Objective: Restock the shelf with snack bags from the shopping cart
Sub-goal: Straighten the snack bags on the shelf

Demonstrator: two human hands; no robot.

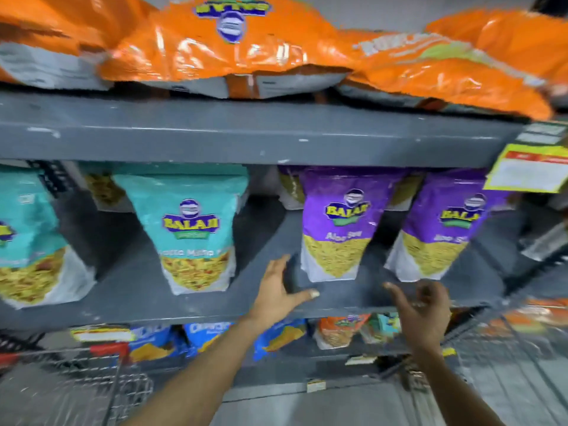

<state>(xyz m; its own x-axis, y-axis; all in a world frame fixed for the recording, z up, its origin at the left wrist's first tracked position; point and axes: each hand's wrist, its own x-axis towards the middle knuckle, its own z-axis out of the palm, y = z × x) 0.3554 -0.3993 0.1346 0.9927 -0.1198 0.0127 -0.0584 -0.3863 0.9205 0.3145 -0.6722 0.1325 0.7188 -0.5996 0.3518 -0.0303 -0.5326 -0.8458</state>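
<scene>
Shelf [138, 290]: teal bags [193, 229] left, purple bags [338, 222] right, gaps between. Left hand [278, 290] and right hand [425, 312]: empty, grip wide. Cart [92, 379]: contents unseen.

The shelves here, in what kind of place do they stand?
Most likely a grocery store aisle. Grey shelves hold rows of the same snack bags, a yellow price tag hangs from the shelf edge, and a wire shopping cart stands below.

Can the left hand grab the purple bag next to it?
Probably yes. The left hand is open and empty on the grey shelf, right beside the nearer purple bag. Nothing stands between them, and the bag's front is clear.
</scene>
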